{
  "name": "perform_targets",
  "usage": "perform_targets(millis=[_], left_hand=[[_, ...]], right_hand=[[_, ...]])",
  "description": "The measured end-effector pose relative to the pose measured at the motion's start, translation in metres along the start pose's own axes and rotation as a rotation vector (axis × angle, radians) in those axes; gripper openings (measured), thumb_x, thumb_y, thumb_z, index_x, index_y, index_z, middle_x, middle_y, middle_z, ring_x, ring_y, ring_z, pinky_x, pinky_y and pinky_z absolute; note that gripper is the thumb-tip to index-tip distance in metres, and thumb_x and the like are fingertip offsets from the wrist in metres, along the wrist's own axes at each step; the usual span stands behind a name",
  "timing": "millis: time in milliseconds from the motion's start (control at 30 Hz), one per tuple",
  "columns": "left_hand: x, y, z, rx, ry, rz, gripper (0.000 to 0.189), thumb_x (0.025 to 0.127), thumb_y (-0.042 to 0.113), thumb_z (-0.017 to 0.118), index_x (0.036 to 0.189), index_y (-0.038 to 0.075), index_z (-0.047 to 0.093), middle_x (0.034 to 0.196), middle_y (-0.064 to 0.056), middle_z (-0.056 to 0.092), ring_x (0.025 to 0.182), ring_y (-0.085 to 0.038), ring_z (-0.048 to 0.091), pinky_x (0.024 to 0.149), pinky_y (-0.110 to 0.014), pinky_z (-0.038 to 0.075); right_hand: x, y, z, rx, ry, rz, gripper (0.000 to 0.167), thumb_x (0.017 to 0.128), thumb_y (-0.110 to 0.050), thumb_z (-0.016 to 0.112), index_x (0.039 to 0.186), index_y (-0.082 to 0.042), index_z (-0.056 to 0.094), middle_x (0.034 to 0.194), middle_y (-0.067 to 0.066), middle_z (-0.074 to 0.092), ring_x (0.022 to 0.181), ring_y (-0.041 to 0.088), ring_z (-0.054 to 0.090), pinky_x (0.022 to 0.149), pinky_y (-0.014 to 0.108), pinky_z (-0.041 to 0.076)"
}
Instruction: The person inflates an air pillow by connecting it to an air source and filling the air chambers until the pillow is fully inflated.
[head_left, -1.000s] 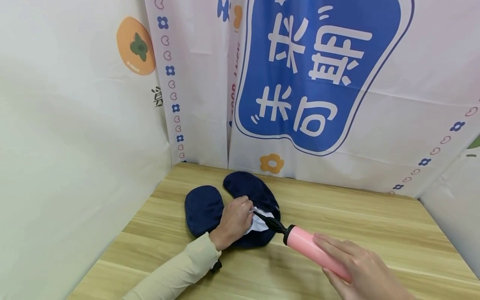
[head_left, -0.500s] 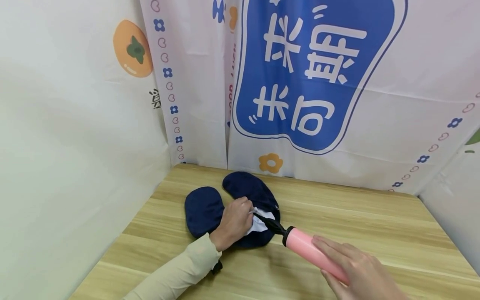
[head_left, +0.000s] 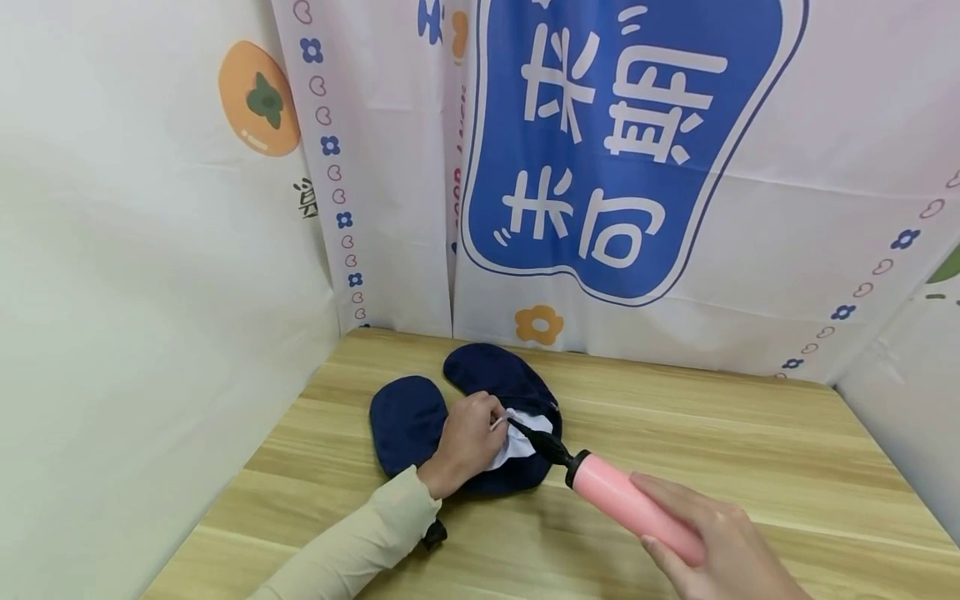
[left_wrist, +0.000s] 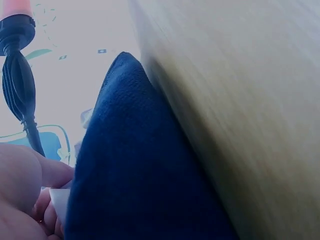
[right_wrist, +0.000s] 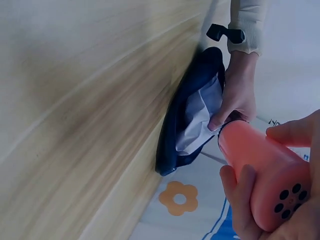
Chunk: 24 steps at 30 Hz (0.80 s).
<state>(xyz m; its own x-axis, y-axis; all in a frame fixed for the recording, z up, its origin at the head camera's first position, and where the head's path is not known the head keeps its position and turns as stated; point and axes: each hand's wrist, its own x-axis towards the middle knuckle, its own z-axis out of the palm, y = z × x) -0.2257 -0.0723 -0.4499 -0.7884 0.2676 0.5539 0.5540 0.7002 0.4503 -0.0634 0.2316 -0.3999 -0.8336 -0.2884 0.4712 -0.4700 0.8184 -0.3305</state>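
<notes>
A navy U-shaped neck pillow point(head_left: 408, 423) lies on the table with its cover unzipped at the right side. White inner lining point(head_left: 517, 448) shows through that opening. My left hand point(head_left: 467, 435) pinches the small pale valve point(head_left: 498, 422) there between thumb and fingers. A pink hand pump point(head_left: 633, 507) slants in from the right, its thin black nozzle point(head_left: 551, 447) ending at those fingertips. Around the pump's body my right hand point(head_left: 723, 537) curls its fingers and thumb. In the right wrist view, black holes dot the end of the pump point(right_wrist: 265, 175); its nozzle tip is hidden.
The wood-grain table point(head_left: 750, 450) runs up to a printed curtain point(head_left: 405, 208) at the back. A white wall point(head_left: 150, 292) stands close on the left. Below my left sleeve a small black wrist-camera piece point(head_left: 433, 533) shows.
My right hand has shifted slightly around the pump, with fewer finger backs showing on top. The left hand and pillow stay nearly in place; the head view has shifted a little.
</notes>
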Motion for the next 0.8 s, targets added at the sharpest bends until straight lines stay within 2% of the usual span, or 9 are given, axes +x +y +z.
perform_targets(millis=[167,400,467,567,700,800], left_hand=[[0.001,0.002,0.0,-0.049,0.018,-0.034,0.012,0.089,0.001,0.076,0.081,0.009,0.073,0.076,0.0,0.064,0.064,-0.007,0.053,0.061,-0.02,0.046],[0.001,0.004,0.001,0.016,0.064,-0.002,0.012,0.09,0.002,0.076,0.081,0.009,0.072,0.077,-0.002,0.065,0.064,-0.011,0.057,0.06,-0.021,0.047],[0.001,0.005,0.0,0.03,0.079,0.007,0.013,0.09,0.002,0.076,0.08,0.009,0.072,0.077,-0.001,0.064,0.063,-0.01,0.056,0.06,-0.021,0.046],[0.002,0.005,0.0,0.018,0.108,0.015,0.013,0.089,0.002,0.077,0.08,0.01,0.072,0.075,0.0,0.064,0.062,-0.01,0.056,0.059,-0.02,0.045],[0.004,0.006,-0.002,-0.019,0.138,0.005,0.013,0.087,0.002,0.08,0.079,0.009,0.073,0.073,0.0,0.064,0.063,-0.01,0.057,0.06,-0.02,0.046],[0.005,0.007,-0.004,-0.036,0.133,-0.006,0.013,0.086,0.002,0.08,0.078,0.009,0.074,0.073,0.0,0.065,0.063,-0.01,0.058,0.061,-0.02,0.047]], right_hand=[[0.0,0.003,-0.001,0.091,-0.02,0.065,0.06,0.081,-0.027,0.093,0.136,-0.035,0.07,0.123,-0.016,0.076,0.104,-0.003,0.07,0.082,0.02,0.056],[0.0,0.004,-0.004,0.168,-0.071,0.172,0.052,0.085,-0.035,0.09,0.133,-0.036,0.072,0.12,-0.016,0.077,0.097,-0.006,0.066,0.08,0.023,0.055],[0.001,0.005,-0.005,0.203,-0.106,0.224,0.051,0.086,-0.037,0.088,0.134,-0.036,0.071,0.121,-0.016,0.076,0.095,-0.006,0.065,0.079,0.023,0.053],[0.001,0.009,-0.006,0.359,-0.211,0.361,0.052,0.09,-0.035,0.085,0.14,-0.033,0.068,0.123,-0.007,0.076,0.09,0.0,0.064,0.071,0.026,0.055],[0.002,0.016,-0.005,0.587,-0.327,0.541,0.057,0.095,-0.028,0.078,0.149,-0.024,0.061,0.124,0.011,0.072,0.084,0.011,0.063,0.057,0.037,0.059],[0.001,0.02,-0.004,0.638,-0.346,0.572,0.059,0.096,-0.026,0.076,0.152,-0.02,0.059,0.123,0.014,0.07,0.083,0.013,0.063,0.055,0.041,0.059]])
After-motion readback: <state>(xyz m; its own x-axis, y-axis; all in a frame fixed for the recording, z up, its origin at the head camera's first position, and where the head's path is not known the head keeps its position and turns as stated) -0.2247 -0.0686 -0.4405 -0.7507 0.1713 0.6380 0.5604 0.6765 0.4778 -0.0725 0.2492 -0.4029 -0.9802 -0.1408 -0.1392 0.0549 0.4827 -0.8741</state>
